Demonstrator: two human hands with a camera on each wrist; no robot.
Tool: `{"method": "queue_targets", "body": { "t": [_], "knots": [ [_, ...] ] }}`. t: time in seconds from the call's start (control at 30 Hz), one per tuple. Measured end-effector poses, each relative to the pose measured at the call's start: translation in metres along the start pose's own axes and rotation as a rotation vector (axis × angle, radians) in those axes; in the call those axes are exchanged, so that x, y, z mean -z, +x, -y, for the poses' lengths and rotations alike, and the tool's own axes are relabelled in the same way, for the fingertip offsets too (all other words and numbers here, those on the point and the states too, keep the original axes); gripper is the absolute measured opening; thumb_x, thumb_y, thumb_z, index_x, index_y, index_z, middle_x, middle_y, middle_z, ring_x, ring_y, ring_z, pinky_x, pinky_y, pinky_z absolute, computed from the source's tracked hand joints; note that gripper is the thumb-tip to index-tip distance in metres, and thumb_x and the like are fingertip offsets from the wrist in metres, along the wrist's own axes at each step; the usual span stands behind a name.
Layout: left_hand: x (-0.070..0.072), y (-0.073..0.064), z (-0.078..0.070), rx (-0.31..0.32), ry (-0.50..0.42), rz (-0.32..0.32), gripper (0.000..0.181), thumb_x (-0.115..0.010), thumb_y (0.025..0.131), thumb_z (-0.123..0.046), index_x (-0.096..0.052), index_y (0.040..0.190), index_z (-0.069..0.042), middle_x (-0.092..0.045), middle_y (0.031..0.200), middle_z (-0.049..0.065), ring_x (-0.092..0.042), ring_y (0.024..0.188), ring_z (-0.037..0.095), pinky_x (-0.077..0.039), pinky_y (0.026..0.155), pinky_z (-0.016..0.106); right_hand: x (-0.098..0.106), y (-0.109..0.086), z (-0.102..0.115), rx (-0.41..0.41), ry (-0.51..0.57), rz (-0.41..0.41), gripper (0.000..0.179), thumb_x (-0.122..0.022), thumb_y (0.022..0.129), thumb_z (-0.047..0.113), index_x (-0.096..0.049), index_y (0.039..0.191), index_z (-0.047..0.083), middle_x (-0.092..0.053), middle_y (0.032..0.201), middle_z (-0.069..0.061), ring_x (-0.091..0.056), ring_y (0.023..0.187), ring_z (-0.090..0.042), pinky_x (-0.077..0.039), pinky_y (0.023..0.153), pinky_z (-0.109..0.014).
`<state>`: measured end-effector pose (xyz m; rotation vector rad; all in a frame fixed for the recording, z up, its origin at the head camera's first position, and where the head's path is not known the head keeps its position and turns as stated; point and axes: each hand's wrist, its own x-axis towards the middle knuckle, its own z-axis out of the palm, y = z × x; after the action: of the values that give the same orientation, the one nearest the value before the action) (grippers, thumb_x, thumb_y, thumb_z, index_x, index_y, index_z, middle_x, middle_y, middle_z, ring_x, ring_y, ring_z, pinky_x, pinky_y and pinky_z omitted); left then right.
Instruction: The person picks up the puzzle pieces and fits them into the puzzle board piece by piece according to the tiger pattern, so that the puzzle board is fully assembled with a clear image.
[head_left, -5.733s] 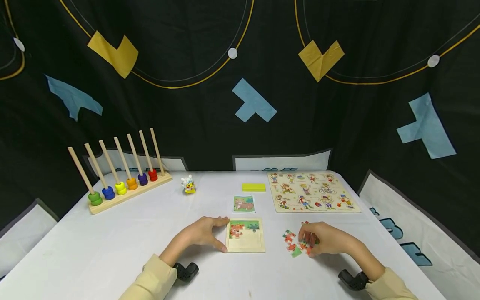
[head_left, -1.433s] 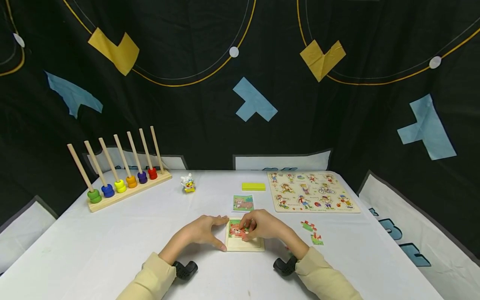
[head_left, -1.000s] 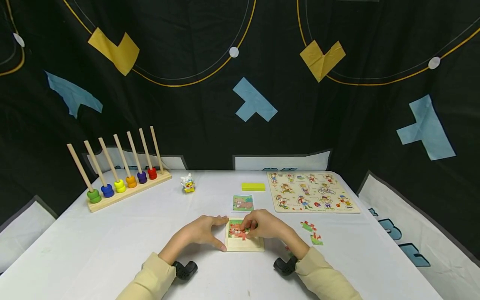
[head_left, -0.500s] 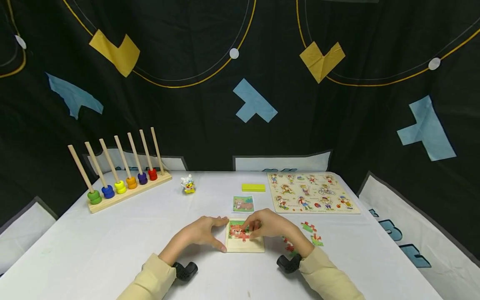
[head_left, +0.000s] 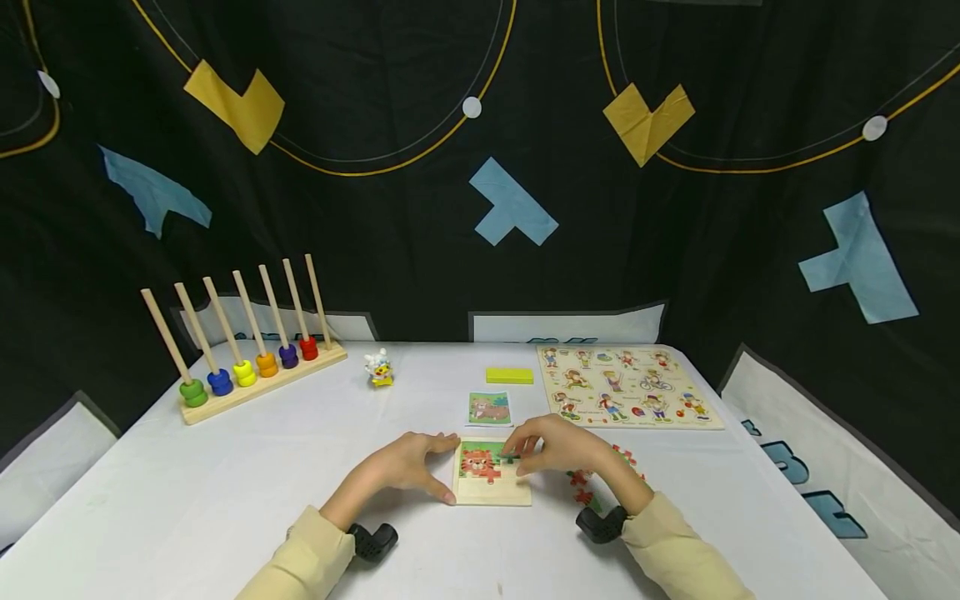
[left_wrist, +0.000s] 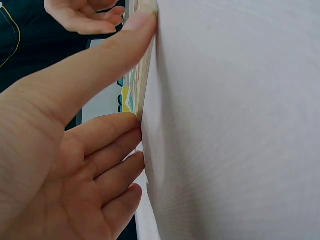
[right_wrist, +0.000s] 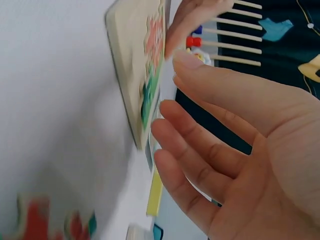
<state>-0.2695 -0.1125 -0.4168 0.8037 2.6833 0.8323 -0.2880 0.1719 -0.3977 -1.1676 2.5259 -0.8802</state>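
A small wooden jigsaw tray [head_left: 491, 495] lies in front of me, with tiger-face pieces [head_left: 478, 463] and a green strip along its upper part. Its lower part is bare wood. My left hand [head_left: 405, 463] rests at the tray's left side, thumb at the near corner and straight fingers at the far one; the left wrist view shows the fingertips against its edge. My right hand [head_left: 562, 444] hovers over the tray's right side, fingers loosely bent. In the right wrist view nothing sits between its thumb and fingers. Loose red-and-green jigsaw pieces [head_left: 582, 481] lie partly behind the right forearm.
Behind the tray is a bear picture card [head_left: 489, 409], then a yellow block [head_left: 510, 377]. A large picture board [head_left: 630, 387] lies back right. A pegged ring stacker [head_left: 262, 388] and a small toy figure [head_left: 379, 368] stand back left.
My right hand went from the loose pieces to the tray and set a red tiger piece beside the others. It has now let go and shifted slightly right. The left hand stayed put.
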Motion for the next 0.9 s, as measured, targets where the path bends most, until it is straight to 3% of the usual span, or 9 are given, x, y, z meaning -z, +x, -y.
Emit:
{"method": "queue_targets", "body": {
  "t": [0.4, 0.67, 0.9],
  "knots": [
    [0.0, 0.0, -0.001, 0.01, -0.01, -0.001, 0.093, -0.089, 0.063, -0.034, -0.049, 0.138, 0.004, -0.043, 0.146, 0.018, -0.036, 0.136, 0.037, -0.028, 0.111, 0.052, 0.021, -0.03, -0.025, -0.054, -0.034, 0.002, 0.025, -0.08, 0.08, 0.014, -0.072, 0.104, 0.009, -0.07, 0.098, -0.002, -0.063, 0.086, -0.019, -0.053, 0.071, -0.025],
    [0.0, 0.0, 0.001, 0.014, 0.007, -0.002, 0.093, -0.089, 0.063, -0.036, -0.049, 0.138, 0.002, -0.043, 0.146, 0.017, -0.037, 0.136, 0.037, -0.029, 0.111, 0.052, 0.028, -0.04, -0.039, -0.118, 0.017, 0.006, 0.022, -0.079, 0.078, 0.006, -0.072, 0.099, 0.008, -0.068, 0.09, -0.003, -0.062, 0.084, -0.018, -0.052, 0.072, -0.026],
    [0.0, 0.002, 0.002, 0.01, 0.001, -0.001, 0.093, -0.089, 0.064, -0.037, -0.049, 0.138, 0.002, -0.043, 0.146, 0.017, -0.036, 0.136, 0.036, -0.028, 0.111, 0.052, 0.035, -0.048, -0.048, -0.147, 0.042, 0.059, 0.023, -0.08, 0.077, 0.007, -0.072, 0.097, 0.009, -0.067, 0.09, -0.002, -0.061, 0.084, -0.022, -0.051, 0.072, -0.026]
  ]
}}
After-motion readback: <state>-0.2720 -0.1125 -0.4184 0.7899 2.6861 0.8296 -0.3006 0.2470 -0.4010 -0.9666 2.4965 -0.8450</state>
